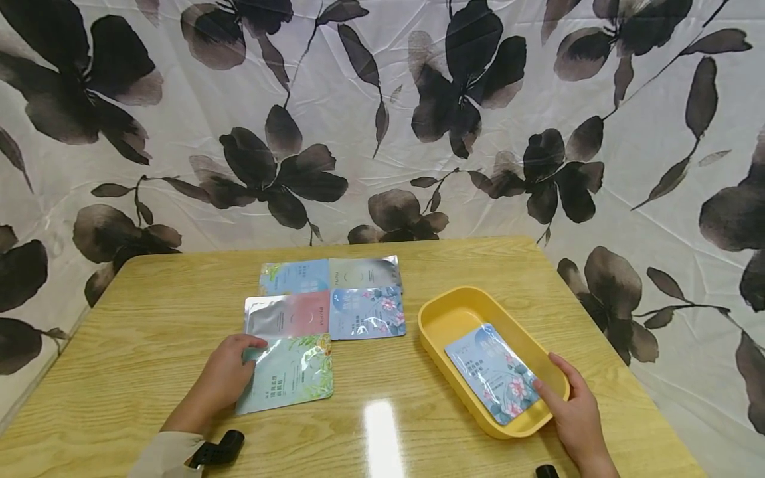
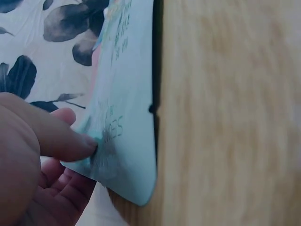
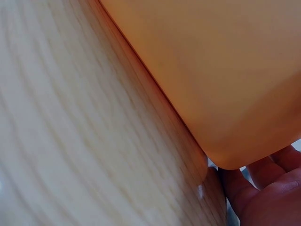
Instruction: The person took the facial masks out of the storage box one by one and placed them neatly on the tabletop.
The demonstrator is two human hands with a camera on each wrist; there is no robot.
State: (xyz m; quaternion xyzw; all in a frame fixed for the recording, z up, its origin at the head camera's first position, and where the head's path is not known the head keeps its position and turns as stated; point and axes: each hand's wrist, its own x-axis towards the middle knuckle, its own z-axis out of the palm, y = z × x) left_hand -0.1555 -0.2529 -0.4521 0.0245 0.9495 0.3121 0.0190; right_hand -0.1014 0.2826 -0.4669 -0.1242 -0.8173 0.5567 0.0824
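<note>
My left hand pinches a pale green face mask sachet by its left edge, thumb on the printed face in the left wrist view. That sachet lies at the front of a group of flat sachets on the table. At the right, my right hand grips the near right corner of a yellow plastic tray, fingers outside the wall and thumb over the rim. Inside the tray lies a blue floral sachet, slanted, its edge by my thumb. The right wrist view shows fingers under the tray's corner.
Behind the green sachet lie a pink and silver sachet, another blue floral one, a light blue one and a silver-green one. A wooden table carries everything. A flower-printed cloth hangs behind it.
</note>
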